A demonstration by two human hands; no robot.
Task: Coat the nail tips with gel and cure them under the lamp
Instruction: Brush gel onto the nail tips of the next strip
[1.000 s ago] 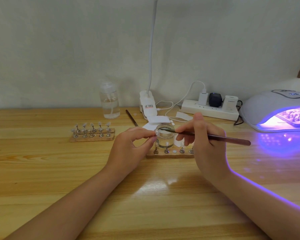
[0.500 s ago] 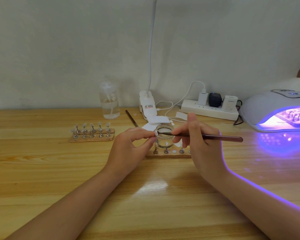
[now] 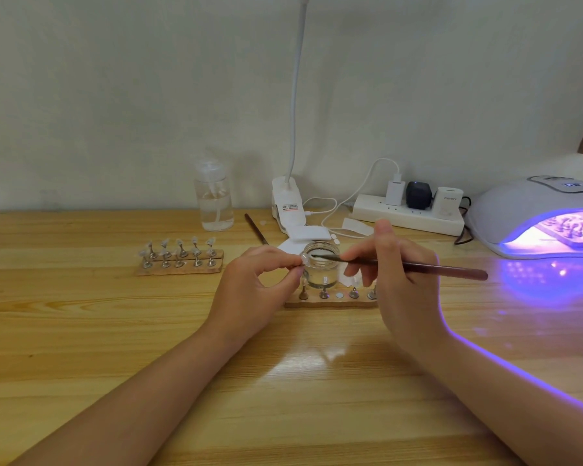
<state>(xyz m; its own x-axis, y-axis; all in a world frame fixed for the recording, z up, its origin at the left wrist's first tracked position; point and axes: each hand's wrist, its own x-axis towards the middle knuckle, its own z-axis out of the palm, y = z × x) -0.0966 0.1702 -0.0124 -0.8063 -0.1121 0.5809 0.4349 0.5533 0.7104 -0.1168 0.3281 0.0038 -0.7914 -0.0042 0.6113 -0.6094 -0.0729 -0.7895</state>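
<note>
Coating step: right hand (image 3: pixel 401 284) gripping brush (image 3: pixel 418 266), bristles at jar (image 3: pixel 321 268) mouth; left hand (image 3: pixel 256 290) pinching a nail tip (image 3: pixel 304 261) beside the jar. Next, probably: carrying gel onto that tip. Lamp (image 3: pixel 539 223) lit, far right of bench (image 3: pixel 81 331).

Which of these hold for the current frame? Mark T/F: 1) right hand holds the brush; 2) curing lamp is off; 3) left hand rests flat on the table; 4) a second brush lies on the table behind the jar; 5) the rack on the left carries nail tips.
1) True: the right hand holds the brush in a pinch grip.
2) False: the curing lamp glows violet inside.
3) False: the left hand pinches a small clear nail tip beside the jar.
4) True: a second brush lies there.
5) True: the rack on the left carries nail tips on stands.
</note>
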